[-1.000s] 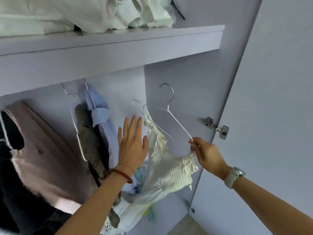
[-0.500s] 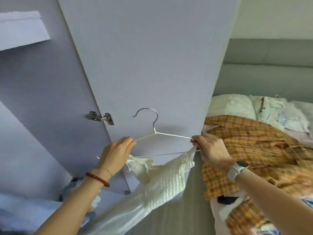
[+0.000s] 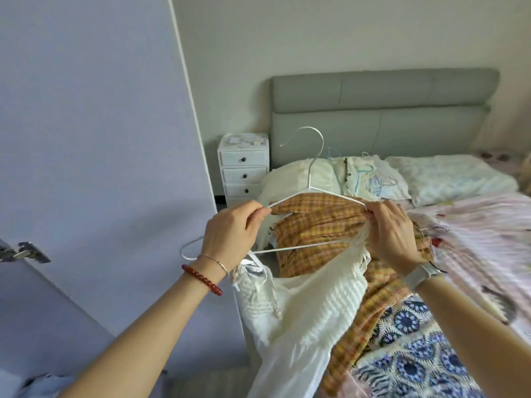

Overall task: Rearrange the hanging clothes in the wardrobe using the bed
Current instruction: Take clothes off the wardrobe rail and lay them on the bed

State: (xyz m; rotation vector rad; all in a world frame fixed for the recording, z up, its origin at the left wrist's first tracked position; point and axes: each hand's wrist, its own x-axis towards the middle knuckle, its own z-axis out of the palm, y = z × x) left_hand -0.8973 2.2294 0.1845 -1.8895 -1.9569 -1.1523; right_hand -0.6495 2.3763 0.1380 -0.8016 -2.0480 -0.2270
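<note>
I hold a white wire hanger (image 3: pixel 311 173) level in front of me, over the near edge of the bed (image 3: pixel 488 225). My left hand (image 3: pixel 231 231) pinches its left shoulder end. My right hand (image 3: pixel 392 234) grips its right end together with the strap of a white textured dress (image 3: pixel 313 305). The dress hangs down from the hanger, its left strap loose. Under it on the bed lie an orange plaid garment (image 3: pixel 321 222) and a blue patterned one (image 3: pixel 411 354).
The open lilac wardrobe door (image 3: pixel 94 139) stands at the left, its hinge (image 3: pixel 23 252) at the edge. A white drawer unit (image 3: pixel 244 168) sits beside the grey headboard (image 3: pixel 382 110). Pillows and more clothes cover the bed.
I have turned from the wardrobe to the bed, carrying the hanger with the white dress. My left hand, open a second ago, now pinches the hanger's left end.
</note>
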